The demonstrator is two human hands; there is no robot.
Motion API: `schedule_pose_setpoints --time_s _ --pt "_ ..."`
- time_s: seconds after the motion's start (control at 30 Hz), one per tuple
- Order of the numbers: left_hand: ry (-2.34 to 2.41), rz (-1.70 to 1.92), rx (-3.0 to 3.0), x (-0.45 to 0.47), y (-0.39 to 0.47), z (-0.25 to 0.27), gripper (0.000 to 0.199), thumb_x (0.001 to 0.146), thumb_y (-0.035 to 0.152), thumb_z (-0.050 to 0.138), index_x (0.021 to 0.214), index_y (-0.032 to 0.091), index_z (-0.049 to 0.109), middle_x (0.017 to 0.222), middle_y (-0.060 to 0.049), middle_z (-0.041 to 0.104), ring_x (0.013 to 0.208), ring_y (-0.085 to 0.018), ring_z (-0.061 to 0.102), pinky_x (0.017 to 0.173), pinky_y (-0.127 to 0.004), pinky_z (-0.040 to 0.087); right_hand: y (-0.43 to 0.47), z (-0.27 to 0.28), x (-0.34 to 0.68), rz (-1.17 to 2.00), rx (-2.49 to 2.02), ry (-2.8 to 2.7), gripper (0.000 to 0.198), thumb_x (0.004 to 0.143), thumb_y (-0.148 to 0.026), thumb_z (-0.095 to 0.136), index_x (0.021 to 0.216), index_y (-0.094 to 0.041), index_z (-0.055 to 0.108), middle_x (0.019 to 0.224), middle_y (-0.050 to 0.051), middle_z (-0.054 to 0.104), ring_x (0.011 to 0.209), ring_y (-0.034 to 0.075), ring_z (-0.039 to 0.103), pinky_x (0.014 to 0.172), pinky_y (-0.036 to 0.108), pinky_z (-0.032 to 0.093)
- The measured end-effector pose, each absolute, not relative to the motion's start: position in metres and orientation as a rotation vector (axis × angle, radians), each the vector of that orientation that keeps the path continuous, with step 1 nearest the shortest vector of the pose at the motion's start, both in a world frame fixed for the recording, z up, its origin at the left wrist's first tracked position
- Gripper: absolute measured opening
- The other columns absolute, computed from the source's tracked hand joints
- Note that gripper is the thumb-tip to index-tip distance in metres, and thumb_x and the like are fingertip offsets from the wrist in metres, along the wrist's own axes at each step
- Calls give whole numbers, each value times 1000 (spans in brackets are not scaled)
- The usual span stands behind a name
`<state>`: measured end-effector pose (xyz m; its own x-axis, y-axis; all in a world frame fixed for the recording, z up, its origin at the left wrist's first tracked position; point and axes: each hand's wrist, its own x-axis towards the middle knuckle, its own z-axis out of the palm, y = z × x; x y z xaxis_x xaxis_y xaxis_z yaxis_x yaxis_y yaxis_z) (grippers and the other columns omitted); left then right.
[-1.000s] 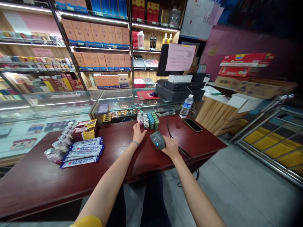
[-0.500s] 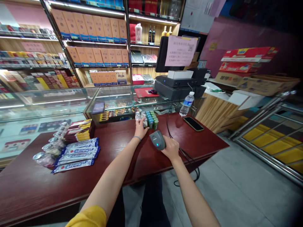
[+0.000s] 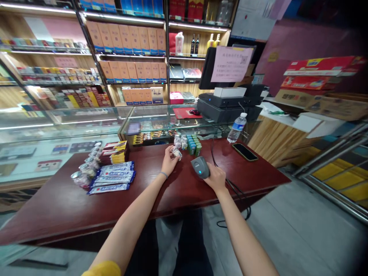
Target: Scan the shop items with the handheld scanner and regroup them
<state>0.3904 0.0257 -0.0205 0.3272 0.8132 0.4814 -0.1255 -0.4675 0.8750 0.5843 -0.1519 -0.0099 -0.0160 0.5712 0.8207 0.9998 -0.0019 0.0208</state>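
Note:
My left hand (image 3: 169, 161) is closed around a small clear jar with a silvery lid (image 3: 176, 153), tilted above the desk. Just behind it stand more small jars (image 3: 180, 142), beside green and blue cylindrical packs (image 3: 194, 145) in rows. In my right hand (image 3: 216, 177) is a dark grey barcode scanner (image 3: 200, 167) with a lit blue light; its head points left toward the jar. On the left lie blue-and-white long packets (image 3: 113, 178), next to a row of lidded jars (image 3: 86, 168) and a stack of brown-and-yellow packs (image 3: 114, 151).
A water bottle (image 3: 237, 128) and a phone (image 3: 245, 151) are on the right of the dark red desk (image 3: 155, 195). The scanner's black cable (image 3: 213, 149) runs over the desk. Behind are a glass display case (image 3: 94, 115) and a monitor (image 3: 207, 73). A metal railing (image 3: 330, 165) stands right.
My left hand has drawn a jar away from the group, toward me and left. The scanner stays in my right hand. The view has swung slightly left.

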Motion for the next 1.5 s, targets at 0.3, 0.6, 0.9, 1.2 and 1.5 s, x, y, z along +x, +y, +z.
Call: schedule_pose_setpoints --time_s 0.3,0.6,0.9,1.2,1.5 --pt "629 1209 1472 265 8 3 56 79 37 70 127 20 46 123 -13 62 109 -22 62 92 -39 52 -150 9 549 -807 -1582 -1777 38 80 -34 54 110 -13 62 79 8 70 70 19 64 66 27 44" --pt "816 1112 1539 197 1 25 57 82 43 65 134 24 55 134 -7 59 117 -27 58 97 -42 49 -150 32 468 -484 -1444 -2082 48 73 -33 57 117 -15 55 77 5 71 65 19 65 61 27 40" --pt "738 1131 1555 178 -8 29 57 84 47 62 134 20 56 136 -10 57 123 -29 54 102 -44 46 -160 47 431 -341 -1433 -2164 34 72 -32 58 103 -18 58 76 3 71 65 18 64 60 25 35" --pt "792 1156 1523 174 -10 30 57 83 43 64 135 22 54 130 -10 61 114 -25 59 96 -39 49 -158 41 432 -445 -1380 -2101 40 73 -34 56 109 -16 58 70 2 68 62 18 63 60 26 36" --pt "1016 1515 1478 126 -20 30 68 73 36 74 135 25 50 129 -10 53 105 -20 59 86 -33 53 -142 18 438 -632 -1382 -1975 35 77 -33 54 105 -15 62 71 5 68 63 18 62 62 26 40"
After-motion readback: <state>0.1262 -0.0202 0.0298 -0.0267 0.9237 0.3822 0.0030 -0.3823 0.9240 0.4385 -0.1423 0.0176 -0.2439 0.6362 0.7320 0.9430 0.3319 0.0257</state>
